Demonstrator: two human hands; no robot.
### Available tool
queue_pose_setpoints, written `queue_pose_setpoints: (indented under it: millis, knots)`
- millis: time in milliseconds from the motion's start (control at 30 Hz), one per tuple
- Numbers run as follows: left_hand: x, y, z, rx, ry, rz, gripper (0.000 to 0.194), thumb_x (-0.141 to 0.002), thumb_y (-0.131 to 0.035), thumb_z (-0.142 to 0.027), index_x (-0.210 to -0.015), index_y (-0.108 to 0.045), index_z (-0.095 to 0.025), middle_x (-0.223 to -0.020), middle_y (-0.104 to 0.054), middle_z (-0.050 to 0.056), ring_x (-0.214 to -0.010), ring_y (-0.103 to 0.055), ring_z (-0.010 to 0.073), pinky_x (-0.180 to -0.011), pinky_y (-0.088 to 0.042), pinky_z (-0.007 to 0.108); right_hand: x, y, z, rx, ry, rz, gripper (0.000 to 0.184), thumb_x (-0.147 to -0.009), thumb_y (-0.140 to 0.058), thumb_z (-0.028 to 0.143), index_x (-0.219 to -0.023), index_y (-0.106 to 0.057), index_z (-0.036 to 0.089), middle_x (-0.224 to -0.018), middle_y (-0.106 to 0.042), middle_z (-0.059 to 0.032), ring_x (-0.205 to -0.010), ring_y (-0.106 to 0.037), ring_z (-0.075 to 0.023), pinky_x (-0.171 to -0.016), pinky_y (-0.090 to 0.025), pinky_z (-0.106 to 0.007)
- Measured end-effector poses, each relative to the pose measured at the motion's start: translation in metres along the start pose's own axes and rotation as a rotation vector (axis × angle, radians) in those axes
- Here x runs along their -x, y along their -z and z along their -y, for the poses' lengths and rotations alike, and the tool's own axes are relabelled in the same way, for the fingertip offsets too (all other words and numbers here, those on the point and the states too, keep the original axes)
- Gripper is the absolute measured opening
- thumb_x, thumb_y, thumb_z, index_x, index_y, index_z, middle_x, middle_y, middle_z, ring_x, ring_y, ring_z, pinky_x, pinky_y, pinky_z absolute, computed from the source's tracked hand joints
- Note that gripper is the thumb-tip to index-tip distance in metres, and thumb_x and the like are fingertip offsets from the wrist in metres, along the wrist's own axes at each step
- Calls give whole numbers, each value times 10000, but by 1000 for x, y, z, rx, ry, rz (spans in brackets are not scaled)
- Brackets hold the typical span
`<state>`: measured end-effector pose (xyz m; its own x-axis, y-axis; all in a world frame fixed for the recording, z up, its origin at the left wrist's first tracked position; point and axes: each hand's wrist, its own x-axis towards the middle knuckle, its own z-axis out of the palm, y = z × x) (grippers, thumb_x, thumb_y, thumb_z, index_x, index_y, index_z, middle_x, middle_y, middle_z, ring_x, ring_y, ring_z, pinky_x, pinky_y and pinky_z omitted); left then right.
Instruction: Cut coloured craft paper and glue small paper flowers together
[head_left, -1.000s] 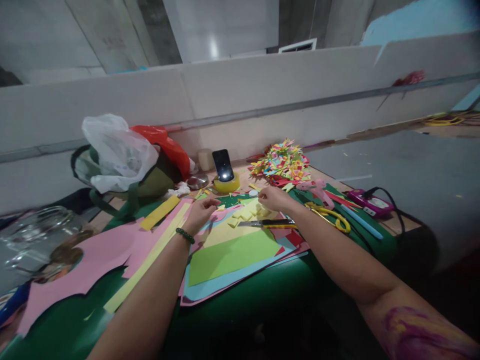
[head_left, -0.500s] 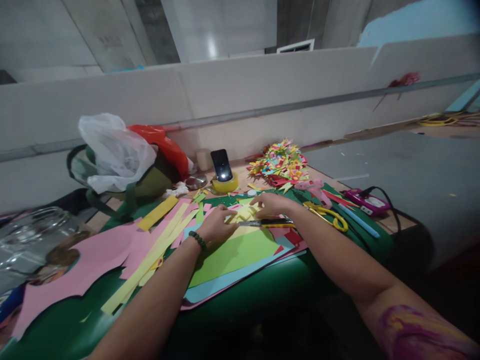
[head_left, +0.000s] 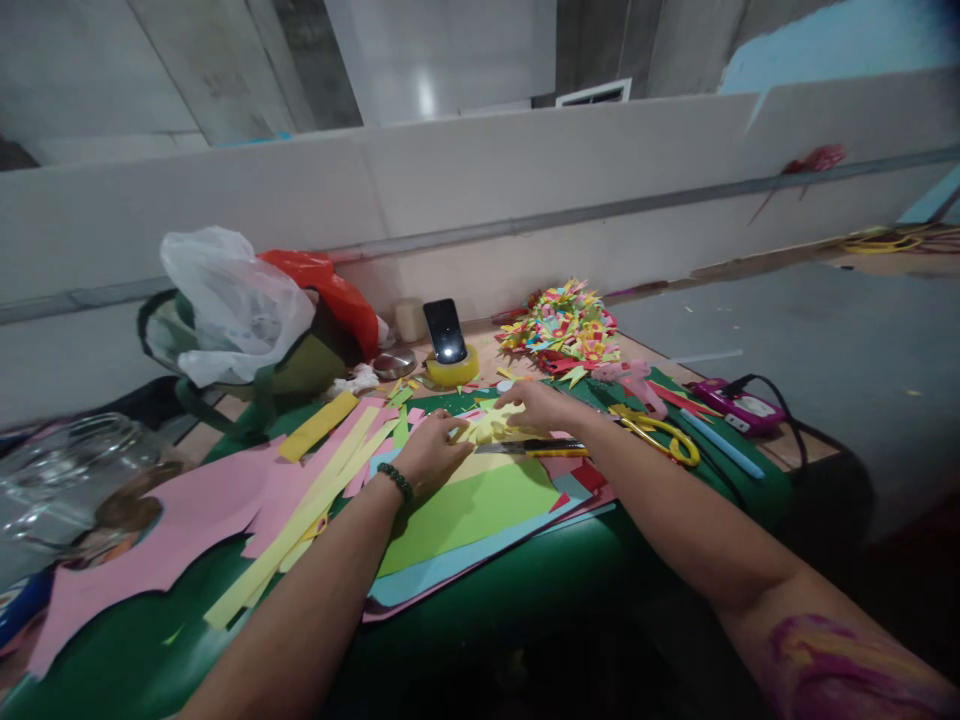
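Both my hands are gathered around a small heap of yellow paper pieces (head_left: 489, 426) lying on a stack of coloured paper sheets (head_left: 480, 510). My left hand (head_left: 431, 455), with a dark bead bracelet on the wrist, cups the heap from the left, its fingers curled. From the right, my right hand (head_left: 541, 404) closes its fingers on the same pieces. A black and yellow utility knife (head_left: 534, 448) lies just in front of my right hand on the sheets.
Pink sheets and yellow strips (head_left: 300, 505) spread left on the green mat (head_left: 525, 600). Yellow scissors (head_left: 660, 432), a pink glue gun (head_left: 634, 380), a heap of paper flowers (head_left: 566, 330), a phone on a tape roll (head_left: 446, 345), plastic bags (head_left: 240, 300) and a glass jar (head_left: 67, 480) surround them.
My hands came together from apart onto the yellow pieces, pushing them into one small heap. Several yellow and green strips now lie on the pink sheets to the left.
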<state>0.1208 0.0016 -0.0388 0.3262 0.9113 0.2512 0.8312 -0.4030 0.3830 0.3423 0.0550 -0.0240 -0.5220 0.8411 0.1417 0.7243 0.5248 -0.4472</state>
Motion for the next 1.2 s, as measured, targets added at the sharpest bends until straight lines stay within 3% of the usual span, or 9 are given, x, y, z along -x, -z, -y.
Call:
queue_pose_setpoints:
  millis: [133, 267, 367, 433, 533, 700, 867, 1100, 1200]
  knots:
    - [-8, 10, 11, 100, 48, -82, 347, -754, -614, -440, -957, -733, -184, -901, -675, 72, -719, -597, 185, -669, -490, 295, -5, -4, -5, -119, 158, -264, 305, -754, -546, 70, -932, -751, 210, -941, -710, -48, -823, -633, -168, -782, -477, -271]
    - [-15, 26, 36, 109, 205, -252, 409, -872, -418, -417, -942, -724, -155, -835, -715, 62, -719, -633, 189, -641, -488, 282, -9, -3, -8, -282, 80, -577, 229, -800, -537, 179, -939, -717, 176, -873, -699, -60, -740, -605, -165, -722, -481, -290]
    - [-15, 29, 51, 41, 267, -257, 356, -837, -457, -355, -930, -733, -150, -743, -722, 55, -656, -636, 198, -604, -484, 290, -9, 1, -9, -382, 37, -692, 235, -812, -520, 238, -950, -692, 155, -828, -688, -66, -691, -592, -169, -683, -473, -297]
    - [-14, 25, 53, -3, 258, -227, 312, -791, -534, -352, -942, -739, -172, -839, -747, 66, -748, -659, 217, -664, -500, 302, -8, 3, -8, -411, 47, -727, 224, -814, -510, 254, -920, -683, 158, -826, -686, -66, -696, -592, -174, -674, -468, -298]
    - [-13, 13, 47, -73, 211, -177, 314, -761, -597, -379, -989, -734, -212, -1045, -736, 84, -947, -651, 257, -805, -489, 346, -7, 3, -7, -404, 41, -715, 208, -807, -513, 250, -894, -676, 155, -843, -685, -75, -713, -597, -179, -674, -466, -298]
    - [-17, 1, 34, -193, 149, -124, 227, -813, -551, -329, -856, -751, -231, -942, -752, 102, -929, -649, 305, -869, -423, 444, -6, 1, -2, -347, 17, -636, 198, -809, -519, 214, -908, -679, 151, -880, -693, -76, -778, -614, -177, -720, -471, -287]
    - [-19, 5, 29, -237, 97, -136, 295, -870, -476, -283, -759, -744, -225, -907, -758, 90, -895, -653, 277, -897, -403, 445, -5, 2, 0, -286, 2, -543, 176, -815, -545, 199, -888, -703, 173, -895, -701, -61, -813, -613, -171, -741, -472, -276]
    - [-6, 7, 6, -139, -127, -110, 277, -840, -487, -226, -906, -756, -219, -1016, -740, 76, -969, -632, 254, -937, -424, 413, -6, -3, -3, -219, 106, -367, 234, -771, -548, 115, -885, -745, 170, -837, -712, -46, -750, -606, -154, -718, -460, -251]
    - [-6, 7, 5, -6, -147, -95, 282, -791, -518, -218, -946, -753, -204, -1047, -731, 84, -981, -634, 259, -945, -446, 419, -7, -5, -6, -183, 102, -312, 300, -723, -535, 56, -895, -751, 174, -860, -716, -43, -775, -613, -156, -734, -455, -248]
